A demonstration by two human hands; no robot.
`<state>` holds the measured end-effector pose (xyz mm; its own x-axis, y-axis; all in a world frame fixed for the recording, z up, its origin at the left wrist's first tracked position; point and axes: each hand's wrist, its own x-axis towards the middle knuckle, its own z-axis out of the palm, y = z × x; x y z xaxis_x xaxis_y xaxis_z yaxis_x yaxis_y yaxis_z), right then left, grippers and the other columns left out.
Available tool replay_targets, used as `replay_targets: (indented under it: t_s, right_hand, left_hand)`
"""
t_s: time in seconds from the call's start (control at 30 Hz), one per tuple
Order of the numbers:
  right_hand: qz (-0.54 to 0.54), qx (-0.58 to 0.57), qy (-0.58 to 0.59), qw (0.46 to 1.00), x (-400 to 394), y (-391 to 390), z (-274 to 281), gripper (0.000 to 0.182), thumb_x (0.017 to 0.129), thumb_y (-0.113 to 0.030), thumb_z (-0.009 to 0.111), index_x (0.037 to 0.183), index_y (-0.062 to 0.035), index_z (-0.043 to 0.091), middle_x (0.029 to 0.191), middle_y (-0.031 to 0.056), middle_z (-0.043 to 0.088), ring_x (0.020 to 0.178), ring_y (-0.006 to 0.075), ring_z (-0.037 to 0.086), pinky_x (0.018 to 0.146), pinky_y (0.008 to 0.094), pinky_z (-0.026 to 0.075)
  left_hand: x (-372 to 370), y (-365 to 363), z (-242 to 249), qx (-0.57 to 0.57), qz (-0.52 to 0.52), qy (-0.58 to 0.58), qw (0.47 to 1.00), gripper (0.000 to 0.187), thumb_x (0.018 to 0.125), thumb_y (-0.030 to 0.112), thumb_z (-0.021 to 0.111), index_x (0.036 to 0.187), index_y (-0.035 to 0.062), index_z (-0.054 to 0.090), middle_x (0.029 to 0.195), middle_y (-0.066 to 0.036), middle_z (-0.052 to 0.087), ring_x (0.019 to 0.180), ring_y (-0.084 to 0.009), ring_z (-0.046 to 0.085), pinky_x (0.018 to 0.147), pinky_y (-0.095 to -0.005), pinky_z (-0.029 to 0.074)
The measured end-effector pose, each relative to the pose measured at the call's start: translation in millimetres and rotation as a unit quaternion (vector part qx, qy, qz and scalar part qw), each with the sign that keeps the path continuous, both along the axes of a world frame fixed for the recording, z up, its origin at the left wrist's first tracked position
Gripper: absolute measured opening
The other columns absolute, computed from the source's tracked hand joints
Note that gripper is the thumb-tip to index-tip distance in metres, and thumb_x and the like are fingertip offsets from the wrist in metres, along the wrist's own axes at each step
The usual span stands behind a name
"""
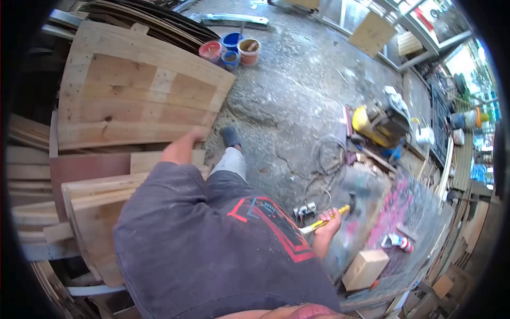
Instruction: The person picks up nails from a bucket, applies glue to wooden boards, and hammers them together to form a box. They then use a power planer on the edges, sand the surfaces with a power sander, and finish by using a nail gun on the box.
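My right hand [330,223] is closed around a slim yellow tool with a pale end [320,223], held in front of my shirt; its exact kind does not show. On the other side, my left hand [197,134] is smeared by motion and its fingers do not show. It overlaps the lower right edge of a large framed wooden panel [133,101], which leans against stacked boards. Below that arm stand more wooden panels [101,212]. Beneath my right hand is a paint-stained worktop [366,204] with a wood block [366,269] and a red-and-white tube [399,242].
Several paint buckets [248,52] stand beyond the panel on the concrete floor [297,101]. A yellow machine [380,119] is at the right, with a looped cable [324,154] before it. A small metal tool [305,209] lies near my right hand. Long boards [451,165] line the right side.
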<state>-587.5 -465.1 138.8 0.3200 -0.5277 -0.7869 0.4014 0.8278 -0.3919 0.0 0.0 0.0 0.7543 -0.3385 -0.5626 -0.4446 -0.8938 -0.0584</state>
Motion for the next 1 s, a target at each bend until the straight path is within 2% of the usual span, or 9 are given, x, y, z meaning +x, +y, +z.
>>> replay_targets:
  t_s: [0.07, 0.13, 0.27, 0.4, 0.67, 0.8, 0.83, 0.9, 1.0]
  right_hand:
    - [0.079, 0.153, -0.094, 0.981, 76, -14, -12, 0.025, 0.095, -0.014, 0.054, 0.072, -0.0115, 0.044, 0.058, -0.0016, 0.039, 0.048, 0.0092, 0.040, 0.046, 0.0245, 0.039]
    - [0.136, 0.223, -0.091, 0.961, 163, -16, 2, 0.021, 0.094, -0.011, 0.054, 0.075, -0.0102, 0.045, 0.060, -0.0016, 0.040, 0.050, 0.0084, 0.042, 0.046, 0.0229, 0.039]
    - [0.263, 0.192, 0.002, 0.945, 318, 7, 30, 0.016, 0.094, -0.014, 0.059, 0.083, -0.0099, 0.049, 0.067, -0.0015, 0.044, 0.050, 0.0071, 0.043, 0.045, 0.0233, 0.038]
    - [0.435, -0.037, 0.129, 0.890, 472, 34, 28, 0.015, 0.094, -0.015, 0.063, 0.091, -0.0100, 0.049, 0.069, -0.0028, 0.044, 0.051, 0.0073, 0.043, 0.044, 0.0244, 0.039]
    - [0.585, -0.105, 0.155, 0.789, 765, 58, -176, 0.014, 0.090, -0.015, 0.063, 0.094, -0.0068, 0.052, 0.069, 0.0016, 0.052, 0.049, 0.0124, 0.051, 0.042, 0.0302, 0.043]
    - [0.778, -0.198, 0.240, 0.546, 849, 47, -262, 0.028, 0.091, -0.020, 0.063, 0.107, 0.0013, 0.056, 0.077, 0.0130, 0.065, 0.062, 0.0266, 0.066, 0.054, 0.0392, 0.054]
    - [0.775, -0.369, 0.225, 0.460, 850, 45, -286, 0.039, 0.090, -0.020, 0.059, 0.115, 0.0090, 0.056, 0.094, 0.0308, 0.070, 0.086, 0.0453, 0.071, 0.076, 0.0493, 0.057]
    - [0.861, -0.313, 0.185, 0.356, 898, 24, -258, 0.038, 0.090, -0.018, 0.056, 0.114, 0.0120, 0.055, 0.103, 0.0381, 0.067, 0.101, 0.0515, 0.066, 0.089, 0.0535, 0.053]
    - [0.874, -0.261, 0.220, 0.347, 905, 22, -274, 0.037, 0.090, -0.016, 0.054, 0.113, 0.0129, 0.053, 0.102, 0.0380, 0.067, 0.099, 0.0512, 0.067, 0.087, 0.0549, 0.054]
  left_hand:
    - [20, -110, -106, -0.116, -0.020, 0.023, 0.993, 0.038, 0.087, 0.036, 0.060, 0.097, 0.0018, 0.075, 0.103, -0.024, 0.072, 0.099, -0.0409, 0.068, 0.085, -0.0495, 0.053]
    - [41, -182, -34, -0.311, 0.078, 0.142, 0.937, 0.041, 0.087, 0.040, 0.065, 0.096, 0.0011, 0.074, 0.092, -0.020, 0.073, 0.086, -0.0360, 0.070, 0.080, -0.0477, 0.054]
    - [111, -259, 26, -0.354, 0.206, 0.187, 0.893, 0.037, 0.091, 0.036, 0.068, 0.103, 0.0013, 0.074, 0.092, -0.013, 0.075, 0.087, -0.0220, 0.071, 0.081, -0.0372, 0.055]
    - [183, -283, -9, -0.400, 0.246, 0.213, 0.857, 0.033, 0.093, 0.034, 0.065, 0.101, 0.0027, 0.074, 0.091, -0.013, 0.075, 0.087, -0.0243, 0.071, 0.082, -0.0395, 0.055]
    - [398, -304, -149, -0.369, 0.159, -0.003, 0.916, 0.023, 0.088, 0.021, 0.062, 0.090, 0.0023, 0.075, 0.096, -0.027, 0.068, 0.099, -0.0417, 0.064, 0.091, -0.0490, 0.051]
    - [519, -337, -233, -0.324, 0.123, -0.035, 0.937, 0.024, 0.089, 0.010, 0.055, 0.096, -0.0006, 0.075, 0.104, -0.025, 0.067, 0.104, -0.0421, 0.063, 0.095, -0.0503, 0.051]
    - [538, -347, -251, -0.310, 0.119, -0.022, 0.943, 0.025, 0.089, 0.008, 0.054, 0.098, -0.0008, 0.075, 0.107, -0.025, 0.066, 0.106, -0.0422, 0.063, 0.095, -0.0500, 0.050]
    - [589, -366, -297, -0.284, 0.104, -0.003, 0.953, 0.027, 0.088, 0.005, 0.052, 0.103, -0.0011, 0.074, 0.114, -0.024, 0.065, 0.109, -0.0423, 0.063, 0.097, -0.0493, 0.050]
    - [638, -387, -373, -0.251, 0.086, 0.027, 0.964, 0.031, 0.087, 0.004, 0.052, 0.112, -0.0022, 0.069, 0.122, -0.025, 0.061, 0.111, -0.0425, 0.063, 0.098, -0.0494, 0.051]
